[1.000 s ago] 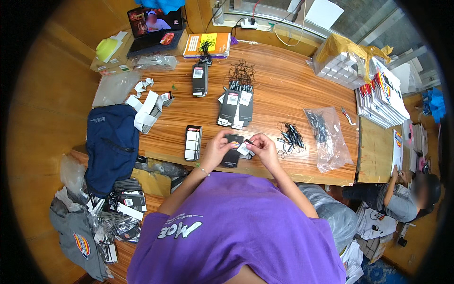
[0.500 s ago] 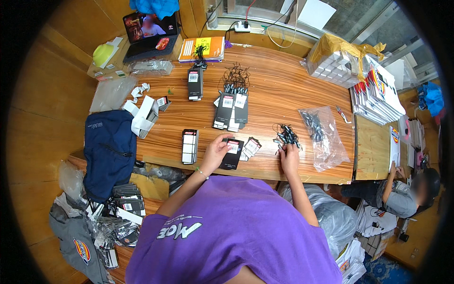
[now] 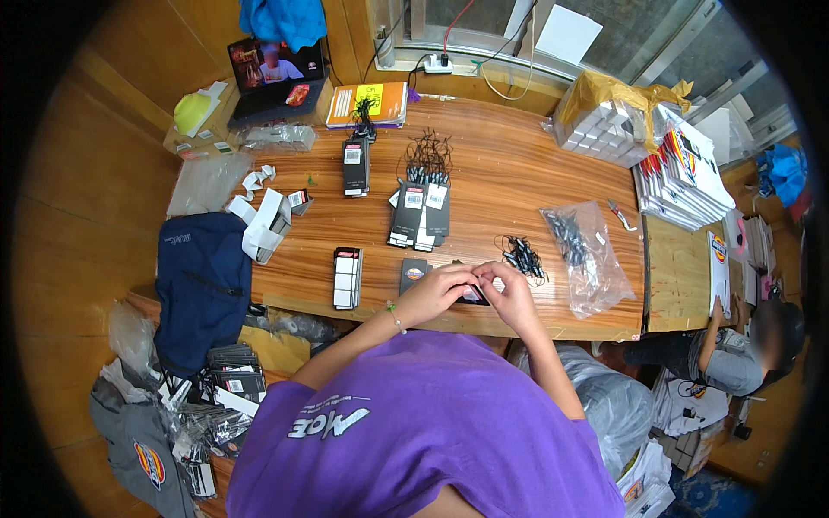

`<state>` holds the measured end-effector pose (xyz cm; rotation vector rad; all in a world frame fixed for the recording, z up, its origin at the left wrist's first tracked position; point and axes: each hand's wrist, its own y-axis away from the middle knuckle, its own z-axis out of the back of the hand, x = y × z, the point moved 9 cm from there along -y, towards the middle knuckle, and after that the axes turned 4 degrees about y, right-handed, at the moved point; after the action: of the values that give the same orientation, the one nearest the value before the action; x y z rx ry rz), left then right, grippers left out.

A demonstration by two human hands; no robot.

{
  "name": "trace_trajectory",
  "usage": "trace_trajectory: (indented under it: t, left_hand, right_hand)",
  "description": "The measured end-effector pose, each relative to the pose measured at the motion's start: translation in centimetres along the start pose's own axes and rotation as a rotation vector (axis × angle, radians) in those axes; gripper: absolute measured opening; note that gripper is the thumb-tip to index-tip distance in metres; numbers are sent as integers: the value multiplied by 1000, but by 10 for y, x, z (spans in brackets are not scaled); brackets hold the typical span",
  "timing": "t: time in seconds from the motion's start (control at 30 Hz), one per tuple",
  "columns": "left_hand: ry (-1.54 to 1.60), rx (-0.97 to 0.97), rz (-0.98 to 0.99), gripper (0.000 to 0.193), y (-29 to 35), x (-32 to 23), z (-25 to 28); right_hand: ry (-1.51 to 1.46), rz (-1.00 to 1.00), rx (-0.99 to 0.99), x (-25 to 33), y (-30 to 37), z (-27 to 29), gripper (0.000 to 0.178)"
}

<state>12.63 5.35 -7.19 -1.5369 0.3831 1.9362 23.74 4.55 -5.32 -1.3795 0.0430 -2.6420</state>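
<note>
My left hand pinches a dark hang tag, partly hidden beneath the fingers. Against its fingertips, my right hand is closed in a pinch; whatever small thing it holds is hidden. Just behind my left hand lies a black hang tag with a round-edged logo. Right of the hands is a loose pile of black tag strings with grey-blue fasteners. A narrow stack of tags with white labels lies to the left. Farther back are strung black tags in bundles.
A clear plastic bag of string fasteners lies right, near small snips. Another strung tag bundle is farther back. A navy cloth bag hangs over the left edge. Beyond the right side sits another person.
My right hand has left the string pile and come leftward to meet my left hand. My left hand has shifted right with a tag, uncovering the logo tag behind it.
</note>
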Motion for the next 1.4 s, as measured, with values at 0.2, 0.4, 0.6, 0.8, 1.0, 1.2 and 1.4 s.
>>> trace_trajectory:
  t: [0.2,0.4,0.6,0.8,1.0,1.2,1.4]
  left_hand:
    - [146,45,164,16,8,14,3]
    - [496,-7,291,17,17,39,14]
    - [599,-3,287,15,18,38,23]
    - [635,42,304,16,19,40,13]
    - [723,2,303,16,22,34,22]
    - [740,37,301,16,21,28,23]
    - [736,71,321,17,22,26,15]
  right_hand:
    - [-802,-383,254,-35,11,-33,19]
    - [-1115,-441,339,-28,14,-42,12]
    - [-1415,-362,261,-17,3,-32,12]
    - [-1224,-213,134,-10,-8,-22,18]
    - [-1356,-203,156,-5,-19,-16,20]
    - [-1461,-164,186,-1,-18,-22,26]
    - [-1369,-123,146,3,-18,-20,17]
